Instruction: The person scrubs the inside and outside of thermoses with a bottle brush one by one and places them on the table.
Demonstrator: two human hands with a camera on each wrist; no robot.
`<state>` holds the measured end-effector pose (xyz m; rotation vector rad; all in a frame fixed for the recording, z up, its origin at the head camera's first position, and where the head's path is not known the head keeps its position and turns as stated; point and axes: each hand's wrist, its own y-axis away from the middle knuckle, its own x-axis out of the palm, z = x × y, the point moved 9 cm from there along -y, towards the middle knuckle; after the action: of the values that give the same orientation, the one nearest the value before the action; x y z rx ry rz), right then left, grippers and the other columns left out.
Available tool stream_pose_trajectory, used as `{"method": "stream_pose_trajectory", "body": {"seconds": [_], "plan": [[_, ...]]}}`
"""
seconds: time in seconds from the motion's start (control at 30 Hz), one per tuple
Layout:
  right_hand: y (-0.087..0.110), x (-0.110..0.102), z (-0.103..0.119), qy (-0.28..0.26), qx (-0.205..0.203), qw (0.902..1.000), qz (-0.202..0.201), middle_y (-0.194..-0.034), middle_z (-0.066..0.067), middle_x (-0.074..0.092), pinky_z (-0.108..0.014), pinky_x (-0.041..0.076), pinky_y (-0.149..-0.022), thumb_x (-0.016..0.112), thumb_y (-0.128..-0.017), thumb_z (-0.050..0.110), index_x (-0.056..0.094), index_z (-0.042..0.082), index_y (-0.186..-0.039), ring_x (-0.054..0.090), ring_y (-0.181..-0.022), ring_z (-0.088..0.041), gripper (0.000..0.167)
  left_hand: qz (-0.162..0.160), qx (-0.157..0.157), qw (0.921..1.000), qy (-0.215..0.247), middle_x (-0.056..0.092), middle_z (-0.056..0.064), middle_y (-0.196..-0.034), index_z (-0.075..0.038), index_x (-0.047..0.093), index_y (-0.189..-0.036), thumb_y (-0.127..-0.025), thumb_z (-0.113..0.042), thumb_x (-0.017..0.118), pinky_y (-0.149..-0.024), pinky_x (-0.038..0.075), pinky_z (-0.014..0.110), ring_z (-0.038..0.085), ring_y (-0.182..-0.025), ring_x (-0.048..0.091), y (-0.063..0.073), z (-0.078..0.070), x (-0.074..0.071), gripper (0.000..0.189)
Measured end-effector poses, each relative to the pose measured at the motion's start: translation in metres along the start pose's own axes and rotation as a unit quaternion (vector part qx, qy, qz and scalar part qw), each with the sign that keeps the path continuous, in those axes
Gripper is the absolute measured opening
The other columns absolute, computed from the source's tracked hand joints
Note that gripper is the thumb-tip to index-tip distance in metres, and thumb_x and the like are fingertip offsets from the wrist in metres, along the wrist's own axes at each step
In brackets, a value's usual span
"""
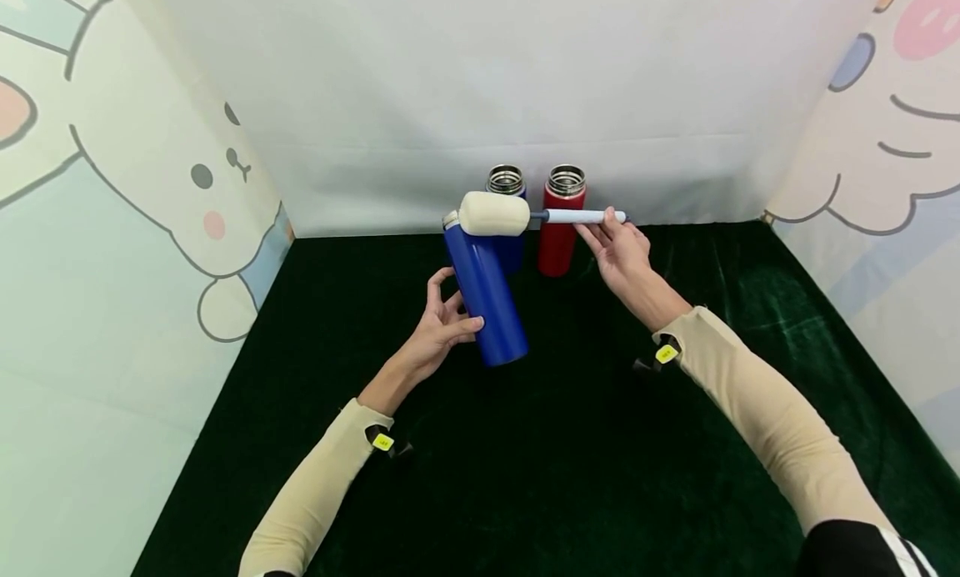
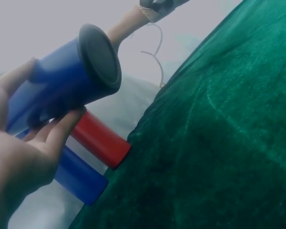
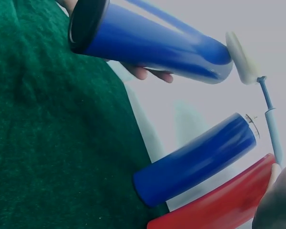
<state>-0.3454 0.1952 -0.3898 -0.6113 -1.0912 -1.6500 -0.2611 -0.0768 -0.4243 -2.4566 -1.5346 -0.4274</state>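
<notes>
My left hand [image 1: 437, 330] grips a blue bottle [image 1: 489, 302], its thumb and fingers around the lower body. The bottle is raised off the cloth, its mouth tipped to the left and its dark base showing in the left wrist view. In my right hand [image 1: 624, 258] is the pale handle of a sponge bottle brush [image 1: 493, 214], pinched near its end. The brush lies level, with its cream sponge head right at the bottle's mouth and overlapping it in the head view.
Behind the brush stand a second blue bottle [image 1: 510, 253] and a red bottle [image 1: 557, 245], both uncapped with steel rims. Dark green cloth [image 1: 570, 460] covers the table. A white backdrop [image 1: 480, 77] rises at its far edge, with cartoon-printed panels on both sides.
</notes>
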Motion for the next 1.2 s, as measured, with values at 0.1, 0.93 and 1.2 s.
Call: {"method": "stream_pose_trajectory", "body": {"seconds": [0.1,0.93,1.2], "plan": [[0.001,-0.004,-0.003,0.014,0.012,0.9998,0.001,-0.109,-0.012,0.068,-0.041,0.053,-0.101,0.061,-0.099,0.008,0.053,0.007,-0.107,0.050,-0.142,-0.022,0.012,0.005,0.004,0.9999,0.010,0.043,0.012,-0.151,-0.041,0.010,-0.145,-0.097,0.003,0.057,-0.092,0.060,0.038,0.025,-0.122,0.063,0.001,-0.002,0.001,0.080],[0.023,-0.066,-0.002,0.194,0.114,0.9714,0.075,-0.106,-0.004,0.065,-0.033,0.063,-0.084,0.057,-0.102,0.010,0.061,0.009,-0.102,0.070,-0.099,-0.016,0.004,-0.061,0.009,0.9917,0.113,0.034,0.008,-0.156,-0.039,0.005,-0.155,-0.091,0.002,0.060,-0.090,0.059,0.039,0.026,-0.127,0.056,0.001,-0.009,-0.017,0.094],[0.020,-0.065,-0.004,0.195,0.121,0.9706,0.072,-0.115,-0.003,0.059,-0.032,0.059,-0.095,0.057,-0.102,0.011,0.059,0.011,-0.106,0.064,-0.112,-0.015,0.004,-0.039,0.005,0.9939,0.103,0.037,0.007,-0.151,-0.035,0.006,-0.156,-0.088,0.003,0.057,-0.092,0.057,0.038,0.024,-0.124,0.056,0.002,-0.006,-0.008,0.092]]}}
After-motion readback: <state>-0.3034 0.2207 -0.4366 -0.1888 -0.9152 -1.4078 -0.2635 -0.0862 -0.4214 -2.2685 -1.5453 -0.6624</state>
